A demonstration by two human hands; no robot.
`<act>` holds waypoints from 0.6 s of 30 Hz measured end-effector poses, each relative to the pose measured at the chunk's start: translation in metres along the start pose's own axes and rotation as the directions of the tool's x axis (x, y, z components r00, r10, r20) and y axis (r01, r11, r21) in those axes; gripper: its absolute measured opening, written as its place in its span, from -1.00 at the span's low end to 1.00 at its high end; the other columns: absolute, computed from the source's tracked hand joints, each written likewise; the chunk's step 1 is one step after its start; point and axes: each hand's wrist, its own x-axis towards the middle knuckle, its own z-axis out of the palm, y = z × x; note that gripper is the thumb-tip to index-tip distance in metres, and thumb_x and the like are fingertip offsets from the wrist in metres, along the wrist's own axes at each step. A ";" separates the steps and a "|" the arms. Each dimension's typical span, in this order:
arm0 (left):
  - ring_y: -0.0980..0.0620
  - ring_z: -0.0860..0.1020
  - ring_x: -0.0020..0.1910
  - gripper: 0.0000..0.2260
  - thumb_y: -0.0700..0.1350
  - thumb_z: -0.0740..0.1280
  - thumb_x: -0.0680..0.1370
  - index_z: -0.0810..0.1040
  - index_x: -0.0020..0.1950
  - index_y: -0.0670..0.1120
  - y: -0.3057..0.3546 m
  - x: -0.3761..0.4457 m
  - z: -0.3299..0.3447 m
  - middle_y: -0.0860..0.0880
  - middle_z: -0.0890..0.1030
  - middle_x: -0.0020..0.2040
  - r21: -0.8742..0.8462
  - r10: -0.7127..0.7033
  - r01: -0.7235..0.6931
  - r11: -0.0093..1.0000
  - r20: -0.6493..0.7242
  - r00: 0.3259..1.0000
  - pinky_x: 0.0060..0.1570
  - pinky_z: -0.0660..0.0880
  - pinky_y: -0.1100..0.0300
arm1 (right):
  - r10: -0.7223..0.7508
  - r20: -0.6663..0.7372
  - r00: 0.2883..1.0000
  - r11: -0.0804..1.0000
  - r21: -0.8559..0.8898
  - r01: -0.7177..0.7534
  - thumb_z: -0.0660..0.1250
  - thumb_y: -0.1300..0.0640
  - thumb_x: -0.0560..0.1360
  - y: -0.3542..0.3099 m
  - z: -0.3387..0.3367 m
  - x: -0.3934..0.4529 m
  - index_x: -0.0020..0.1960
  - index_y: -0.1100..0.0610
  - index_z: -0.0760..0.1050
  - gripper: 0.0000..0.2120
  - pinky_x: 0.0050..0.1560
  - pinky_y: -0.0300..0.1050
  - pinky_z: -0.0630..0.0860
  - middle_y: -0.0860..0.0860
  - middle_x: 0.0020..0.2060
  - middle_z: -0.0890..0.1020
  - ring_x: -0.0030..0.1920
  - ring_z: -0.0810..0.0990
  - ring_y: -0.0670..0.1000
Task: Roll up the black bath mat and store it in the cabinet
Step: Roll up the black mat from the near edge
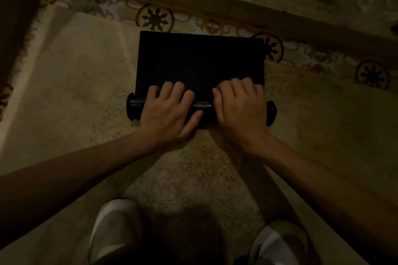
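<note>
Here left hand and right hand grip black bath mat's rolled near edge, carpet around.

On carpet: left hand, right hand grip half-rolled black mat.

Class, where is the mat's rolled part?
Head view, centre: the rolled part lies at the near edge of the black bath mat, under the left hand and right hand.

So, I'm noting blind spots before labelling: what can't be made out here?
Head view:
- Cabinet: out of frame.
- Middle of the roll of the black bath mat: covered by the left hand and right hand.
- Number of turns rolled: the roll's ends are too dark.
- White shoes: cut off by the bottom edge.
</note>
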 end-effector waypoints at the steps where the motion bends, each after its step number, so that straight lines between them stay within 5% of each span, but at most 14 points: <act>1: -0.19 0.39 -0.11 -0.61 0.17 0.05 0.64 0.39 -0.01 -0.15 -0.002 0.006 -0.001 -0.17 0.45 -0.07 0.007 -0.014 0.014 1.000 0.005 1.000 -0.14 0.30 -0.07 | 0.007 -0.020 1.000 0.999 -0.031 -0.007 0.05 -0.03 0.70 -0.001 0.002 -0.007 0.05 0.15 0.50 -0.66 -0.11 0.08 0.37 0.12 -0.08 0.57 -0.08 0.51 0.16; 4: -0.18 0.44 -0.14 -0.66 0.10 0.05 0.65 0.41 -0.05 -0.15 -0.004 0.020 -0.004 -0.16 0.49 -0.10 -0.014 -0.045 0.045 0.999 0.039 0.998 -0.18 0.33 -0.05 | 0.028 -0.029 0.999 0.999 -0.028 -0.029 0.10 -0.06 0.68 -0.001 0.011 -0.021 0.20 0.15 0.50 -0.65 0.01 0.08 0.38 0.15 0.07 0.57 0.04 0.50 0.18; 10: -0.06 0.48 -0.26 -0.72 0.04 0.09 0.66 0.43 -0.09 -0.10 -0.008 0.038 -0.008 -0.08 0.49 -0.19 -0.142 -0.091 0.091 0.986 0.003 0.996 -0.38 0.26 0.12 | -0.005 -0.074 0.997 0.999 -0.045 0.002 -0.03 -0.08 0.71 0.010 0.017 0.009 0.03 0.18 0.51 -0.56 -0.22 0.09 0.39 0.15 -0.16 0.56 -0.19 0.49 0.18; 15: -0.17 0.44 0.03 -0.68 0.06 0.13 0.67 0.51 0.24 -0.11 -0.003 0.012 0.003 -0.17 0.53 0.08 -0.080 -0.151 0.147 0.986 -0.046 0.987 0.03 0.36 -0.09 | -0.007 -0.048 0.999 1.000 0.015 0.008 0.00 -0.01 0.70 0.015 0.016 0.028 -0.04 0.16 0.47 -0.63 -0.32 0.03 0.35 0.12 -0.24 0.56 -0.25 0.49 0.15; 18: -0.20 0.45 -0.01 -0.61 0.11 0.09 0.65 0.52 0.23 -0.13 -0.009 0.015 0.006 -0.19 0.55 0.06 0.004 -0.067 0.067 0.998 -0.046 0.997 0.01 0.35 -0.08 | -0.001 -0.047 0.999 1.000 0.008 0.001 0.03 0.00 0.69 0.014 0.015 0.029 -0.04 0.17 0.49 -0.65 -0.27 0.03 0.33 0.13 -0.22 0.57 -0.23 0.50 0.17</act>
